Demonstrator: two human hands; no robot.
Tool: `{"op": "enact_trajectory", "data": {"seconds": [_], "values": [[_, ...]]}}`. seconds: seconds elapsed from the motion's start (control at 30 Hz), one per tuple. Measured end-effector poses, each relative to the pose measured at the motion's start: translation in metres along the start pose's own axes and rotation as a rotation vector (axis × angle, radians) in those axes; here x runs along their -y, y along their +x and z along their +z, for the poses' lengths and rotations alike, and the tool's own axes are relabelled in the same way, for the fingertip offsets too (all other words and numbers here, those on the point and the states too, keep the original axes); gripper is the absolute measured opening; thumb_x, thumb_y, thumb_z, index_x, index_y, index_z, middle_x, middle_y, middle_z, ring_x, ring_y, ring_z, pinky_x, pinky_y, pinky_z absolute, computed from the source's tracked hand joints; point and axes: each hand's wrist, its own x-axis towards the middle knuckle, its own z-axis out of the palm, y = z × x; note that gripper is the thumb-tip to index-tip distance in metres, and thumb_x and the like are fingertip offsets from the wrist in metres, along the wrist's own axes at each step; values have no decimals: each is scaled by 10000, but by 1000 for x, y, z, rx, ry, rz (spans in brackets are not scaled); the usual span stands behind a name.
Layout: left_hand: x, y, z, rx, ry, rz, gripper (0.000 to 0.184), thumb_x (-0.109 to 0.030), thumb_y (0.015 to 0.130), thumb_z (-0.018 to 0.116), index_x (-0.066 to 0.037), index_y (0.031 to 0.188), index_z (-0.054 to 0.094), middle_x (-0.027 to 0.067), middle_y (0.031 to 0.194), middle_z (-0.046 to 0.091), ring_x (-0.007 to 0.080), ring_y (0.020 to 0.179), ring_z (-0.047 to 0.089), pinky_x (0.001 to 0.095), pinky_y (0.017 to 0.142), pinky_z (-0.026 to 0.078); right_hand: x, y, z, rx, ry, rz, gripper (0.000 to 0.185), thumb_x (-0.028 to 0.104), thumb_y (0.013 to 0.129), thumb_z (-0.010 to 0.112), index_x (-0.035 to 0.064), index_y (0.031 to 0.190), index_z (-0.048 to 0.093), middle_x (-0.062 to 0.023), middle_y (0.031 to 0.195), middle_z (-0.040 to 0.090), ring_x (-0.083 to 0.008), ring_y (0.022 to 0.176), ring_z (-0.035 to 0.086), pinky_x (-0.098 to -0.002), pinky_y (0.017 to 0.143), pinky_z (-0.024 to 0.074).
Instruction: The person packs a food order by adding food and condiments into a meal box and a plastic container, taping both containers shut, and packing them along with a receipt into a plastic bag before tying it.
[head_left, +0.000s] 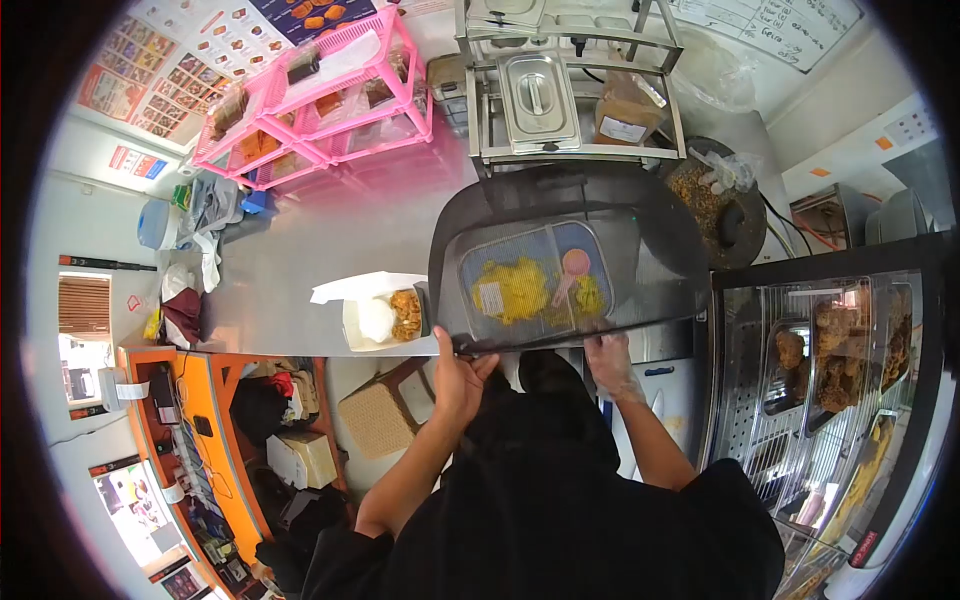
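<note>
Black cover [625,250], long axis along the tabletop's [290,260] front edge; near-left corner held in left hand [460,385]; right hand [611,366] at near edge, grip unclear.

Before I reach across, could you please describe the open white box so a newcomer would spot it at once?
On the metal counter, find the large dark see-through cover. Just left of it, by the counter's front edge, sits the open white box. Unlike the cover, it holds a white mound on the left and orange-brown pieces on the right.

Right fingers [603,348] partly behind mesh [640,258]
</note>
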Motion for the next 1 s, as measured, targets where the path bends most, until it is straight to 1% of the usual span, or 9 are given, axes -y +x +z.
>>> {"op": "enact_trajectory", "data": {"seconds": [0.07,0.13,0.4,0.47,0.57,0.67,0.73,0.87,1.0], "values": [[-19,-2,16,32,-22,51,594,-571,966,455,-107,1336,437,56,1203,593,177,965,657,267,736,588,5,11,31,-54,412,314,136,110,901,562,27,922,668,-138,773,634,-374,796,634,-448,756,513],[-38,4,24,132,-151,54,550,-527,991,426,-71,1295,478,79,1188,601,180,968,655,272,777,594,-9,46,47,104,171,233,178,127,901,541,37,900,694,-184,813,655,-422,854,639,-461,791,516],[-78,31,55,317,-205,162,617,-542,990,395,-4,1280,479,142,1220,591,248,1076,633,302,820,590,-6,118,31,289,519,792,351,355,940,496,52,950,673,-228,910,680,-395,877,665,-475,769,532],[-80,19,52,309,23,129,632,-548,978,429,11,1264,504,156,1163,626,255,1045,650,319,811,588,-5,107,57,142,300,801,316,292,944,482,29,976,654,-202,927,683,-372,864,675,-448,733,542],[-84,22,25,355,549,152,592,-490,993,466,46,1242,504,147,1151,634,242,1021,656,325,808,574,-10,109,23,345,81,516,256,229,947,477,36,1030,624,-194,886,681,-383,835,675,-452,695,543],[-84,18,16,375,1034,290,463,-346,963,578,39,1215,535,121,1089,664,226,993,659,340,798,552,-35,81,71,127,213,487,228,190,954,457,32,1033,601,-199,871,673,-390,804,668,-464,680,541],[-68,30,0,379,1243,440,459,-319,923,636,22,1218,552,120,1059,680,249,976,670,370,801,547,-31,82,34,278,208,393,252,211,970,437,35,1042,603,-206,870,670,-392,793,665,-477,679,537],[-21,61,-14,232,1593,658,549,-373,866,687,-5,1252,555,179,1214,612,334,1119,597,453,943,465,-44,77,29,393,182,180,344,288,1007,382,66,1129,615,-226,872,659,-382,833,665,-506,712,524],[46,107,-17,212,1801,992,767,-522,859,631,-1,1387,434,239,1402,455,378,1327,408,513,1117,267,-37,105,23,484,277,360,313,323,995,423,96,1058,630,-212,956,662,-401,868,646,-500,720,506]]}}
